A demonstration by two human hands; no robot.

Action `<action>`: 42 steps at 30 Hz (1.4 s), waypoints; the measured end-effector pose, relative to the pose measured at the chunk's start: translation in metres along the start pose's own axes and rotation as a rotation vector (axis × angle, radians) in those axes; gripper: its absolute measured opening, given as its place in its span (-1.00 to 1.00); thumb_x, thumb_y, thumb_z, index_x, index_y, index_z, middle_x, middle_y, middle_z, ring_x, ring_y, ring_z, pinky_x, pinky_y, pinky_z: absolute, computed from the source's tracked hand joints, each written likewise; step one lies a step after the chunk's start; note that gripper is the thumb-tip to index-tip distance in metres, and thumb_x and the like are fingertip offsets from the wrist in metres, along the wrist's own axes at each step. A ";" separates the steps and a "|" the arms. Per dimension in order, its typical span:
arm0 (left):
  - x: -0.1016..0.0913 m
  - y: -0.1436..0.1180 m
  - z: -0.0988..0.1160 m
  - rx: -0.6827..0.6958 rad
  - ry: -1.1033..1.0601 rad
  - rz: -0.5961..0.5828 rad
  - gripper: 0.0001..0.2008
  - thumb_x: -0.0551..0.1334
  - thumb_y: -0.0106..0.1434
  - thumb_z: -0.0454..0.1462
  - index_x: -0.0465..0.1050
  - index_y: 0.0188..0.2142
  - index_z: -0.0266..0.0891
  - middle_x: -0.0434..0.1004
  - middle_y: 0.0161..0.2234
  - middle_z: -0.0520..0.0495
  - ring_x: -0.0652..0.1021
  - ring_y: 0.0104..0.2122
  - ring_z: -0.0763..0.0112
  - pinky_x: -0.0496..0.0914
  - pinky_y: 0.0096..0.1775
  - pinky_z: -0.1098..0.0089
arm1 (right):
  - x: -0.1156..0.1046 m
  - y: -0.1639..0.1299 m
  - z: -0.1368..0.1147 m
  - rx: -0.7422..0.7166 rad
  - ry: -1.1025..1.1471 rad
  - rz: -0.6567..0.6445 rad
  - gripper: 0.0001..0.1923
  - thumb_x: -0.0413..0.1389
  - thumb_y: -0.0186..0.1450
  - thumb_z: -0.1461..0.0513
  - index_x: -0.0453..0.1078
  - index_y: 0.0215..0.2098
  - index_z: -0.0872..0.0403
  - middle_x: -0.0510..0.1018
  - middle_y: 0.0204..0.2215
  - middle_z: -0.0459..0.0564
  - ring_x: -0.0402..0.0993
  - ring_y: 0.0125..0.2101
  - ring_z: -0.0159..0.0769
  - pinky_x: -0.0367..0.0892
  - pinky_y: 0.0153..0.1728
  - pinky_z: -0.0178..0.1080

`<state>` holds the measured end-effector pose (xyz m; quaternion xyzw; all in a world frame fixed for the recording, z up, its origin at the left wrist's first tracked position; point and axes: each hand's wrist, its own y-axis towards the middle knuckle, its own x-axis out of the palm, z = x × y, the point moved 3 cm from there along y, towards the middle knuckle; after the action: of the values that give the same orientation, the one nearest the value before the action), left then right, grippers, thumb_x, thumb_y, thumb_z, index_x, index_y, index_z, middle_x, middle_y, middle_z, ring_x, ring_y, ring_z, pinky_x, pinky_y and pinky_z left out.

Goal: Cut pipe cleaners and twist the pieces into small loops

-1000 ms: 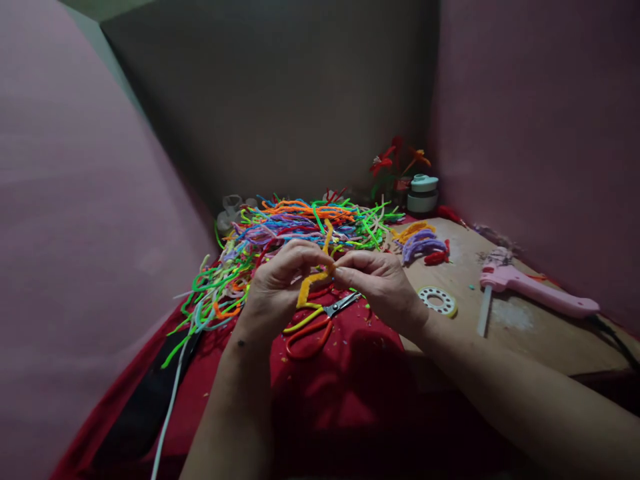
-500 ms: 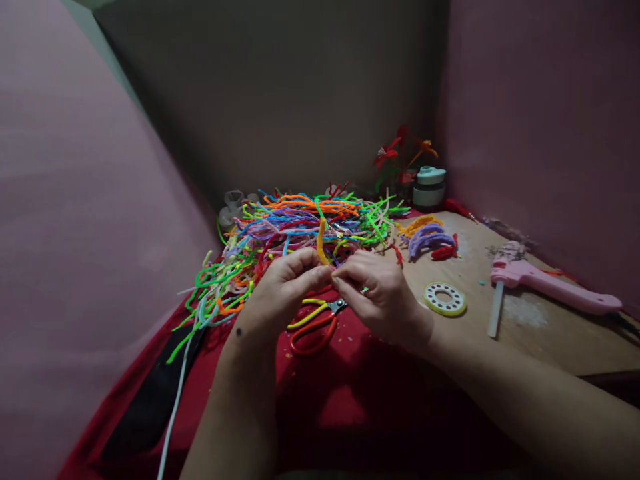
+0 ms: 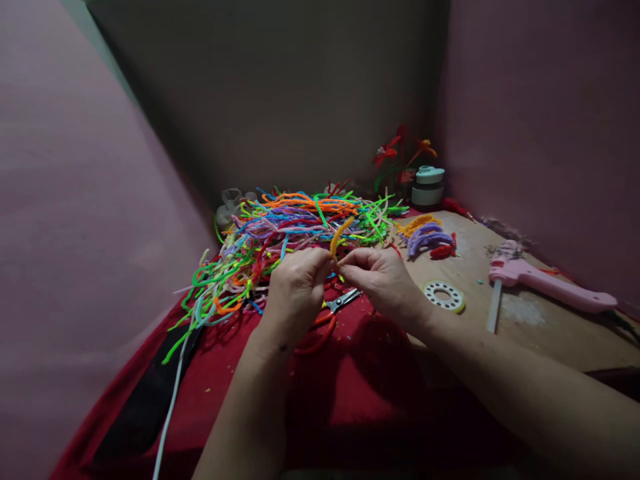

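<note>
Both my hands meet above a red cloth (image 3: pixel 350 393) and pinch one orange-yellow pipe cleaner (image 3: pixel 339 235). My left hand (image 3: pixel 296 291) grips its lower part, which is hidden behind the fingers. My right hand (image 3: pixel 385 280) pinches it right beside the left thumb. The free end of the pipe cleaner curves up and to the right. Just beyond my hands lies a big tangled pile of coloured pipe cleaners (image 3: pixel 295 227). Orange-handled scissors (image 3: pixel 333 312) lie on the cloth under my hands, partly covered by them.
A wooden board (image 3: pixel 530 327) on the right carries a pink glue gun (image 3: pixel 545 280), a white glue stick (image 3: pixel 494 305), a tape ring (image 3: pixel 444 296) and small bent pipe-cleaner pieces (image 3: pixel 427 240). Pipe-cleaner flowers (image 3: pixel 400 157) and a round jar (image 3: pixel 427 187) stand at the back. Pink walls close both sides.
The zigzag part of the pipe cleaner that hung below my hands is now hidden in my left hand. The free top end has tilted from upright to the right.
</note>
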<state>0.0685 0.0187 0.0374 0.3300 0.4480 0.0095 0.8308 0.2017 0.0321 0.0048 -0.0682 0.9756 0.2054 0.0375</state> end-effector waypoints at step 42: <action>-0.015 0.004 -0.003 -0.050 -0.150 -0.068 -0.89 0.22 0.11 -0.28 0.54 -0.43 -0.23 0.48 -0.44 -0.02 0.44 -0.38 0.42 0.31 -0.31 0.43 | 0.000 0.005 -0.003 0.271 0.118 -0.255 -0.87 0.16 0.08 0.27 0.40 -0.59 0.17 0.36 -0.73 -0.15 0.20 -0.69 -0.53 0.12 -0.62 -0.38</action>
<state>0.0585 0.0183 0.0496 0.2933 0.3953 -0.0323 0.8699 0.2011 0.0357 0.0096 -0.1973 0.9783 0.0615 0.0150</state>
